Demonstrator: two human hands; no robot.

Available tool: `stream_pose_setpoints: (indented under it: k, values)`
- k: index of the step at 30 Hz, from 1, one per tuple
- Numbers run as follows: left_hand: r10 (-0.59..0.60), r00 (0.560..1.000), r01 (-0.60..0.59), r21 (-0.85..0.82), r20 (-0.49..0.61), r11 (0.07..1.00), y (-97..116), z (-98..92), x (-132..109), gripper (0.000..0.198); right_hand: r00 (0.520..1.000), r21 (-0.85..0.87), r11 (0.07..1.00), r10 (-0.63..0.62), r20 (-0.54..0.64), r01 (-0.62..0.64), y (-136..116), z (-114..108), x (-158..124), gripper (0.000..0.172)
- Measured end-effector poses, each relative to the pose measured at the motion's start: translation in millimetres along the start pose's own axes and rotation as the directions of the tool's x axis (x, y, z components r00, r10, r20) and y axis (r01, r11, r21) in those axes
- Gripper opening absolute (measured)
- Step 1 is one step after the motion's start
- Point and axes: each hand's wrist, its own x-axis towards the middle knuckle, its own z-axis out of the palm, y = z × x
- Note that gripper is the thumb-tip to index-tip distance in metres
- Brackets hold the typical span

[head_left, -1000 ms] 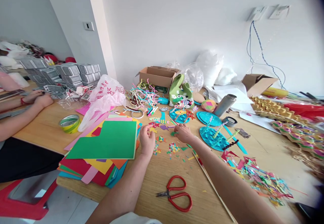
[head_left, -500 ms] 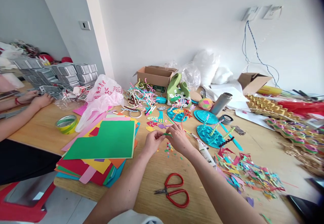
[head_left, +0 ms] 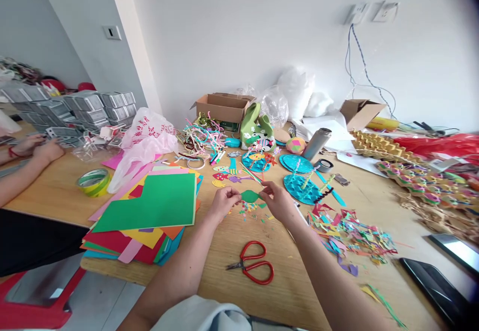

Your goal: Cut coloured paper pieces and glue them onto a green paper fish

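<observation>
Spreading under everything, the wooden table is crowded. Read as a clock centred between the person's hands, it carries a stack of coloured paper at nine, a heap of paper scraps at four and blue discs near three, which narrow the working room on both sides. Red-handled scissors lie at six, blades toward nine, in the way of anything drawn straight back. The left hand pinches one end of the green paper cutout between thumb and fingertips; the right hand pinches the opposite end. So the cutout spans the clock's centre; whether it touches the table, I cannot tell. It should be light, limp and easily creased or torn, best held gently by its tips. Fish-shaped cutouts lie near, at eleven. Tiny paper bits lie just toward six and could scatter or cling.
</observation>
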Motion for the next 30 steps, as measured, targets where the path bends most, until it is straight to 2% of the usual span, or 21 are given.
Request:
stream_pose_setpoints:
  k: [1, 2, 3, 4, 6, 7, 9, 13, 17, 21, 23, 26, 30]
  values:
    - [-0.007, 1.0, 0.007, -0.001, -0.009, 1.0, 1, -1.0, 0, 0.014, 0.998, -0.008, 1.0, -0.004, -0.055, 0.003, -1, -2, -14, 0.023]
    - [-0.012, 1.0, 0.012, -0.003, -0.018, 1.0, 1, -2.2, 1, 0.014, 0.992, -0.017, 0.998, -0.058, -0.112, 0.056, -3, -4, -30, 0.02]
    - [-0.015, 0.999, 0.015, -0.008, -0.029, 1.0, 2, -3.4, 1, 0.015, 0.987, -0.018, 0.991, -0.133, -0.092, 0.132, -6, -6, -48, 0.015]
    - [-0.014, 0.999, 0.014, -0.014, -0.038, 1.0, 4, -4.2, 0, 0.015, 0.975, -0.006, 0.975, -0.223, -0.004, 0.223, -10, -6, -66, 0.012]
    - [-0.009, 0.999, 0.008, -0.026, -0.052, 1.0, 8, -4.3, -1, 0.016, 0.914, 0.003, 0.933, -0.354, 0.197, 0.361, -19, -2, -102, 0.012]
    - [-0.006, 0.998, 0.004, -0.03, -0.056, 1.0, 11, -3.4, -3, 0.017, 0.896, -0.031, 0.924, -0.361, 0.258, 0.381, -22, 1, -117, 0.013]
    - [-0.002, 0.998, 0.0, -0.032, -0.056, 0.999, 18, 0.4, -7, 0.018, 0.887, -0.131, 0.904, -0.356, 0.294, 0.406, -24, 11, -138, 0.012]
    - [-0.005, 1.0, 0.004, -0.012, -0.024, 1.0, 35, 8.4, -20, 0.018, 0.899, -0.254, 0.869, -0.37, 0.235, 0.424, -15, 30, -152, 0.011]
    - [-0.047, 0.999, 0.047, 0.071, 0.0, 0.996, 42, 4.4, -44, 0.018, 0.918, -0.291, 0.873, -0.354, 0.177, 0.392, 3, 36, -159, 0.01]
    - [-0.11, 0.994, 0.113, 0.173, -0.026, 0.978, 27, -9.3, -81, 0.015, 0.942, -0.258, 0.907, -0.305, 0.143, 0.333, 36, 23, -175, 0.013]
    - [-0.1, 0.994, 0.109, 0.267, -0.05, 0.958, 13, -14.1, -99, 0.014, 0.959, -0.247, 0.927, -0.259, 0.116, 0.281, 57, 11, -184, 0.012]
    - [0.035, 0.996, 0.01, 0.52, -0.078, 0.854, -7, -15.5, -121, 0.01, 0.984, -0.308, 0.935, -0.176, 0.021, 0.174, 82, -7, -192, 0.016]
    - [0.233, 0.972, -0.125, 0.838, -0.003, 0.532, -20, -13.1, -135, 0.009, 0.994, -0.394, 0.915, -0.108, -0.034, 0.086, 92, -20, -195, 0.022]
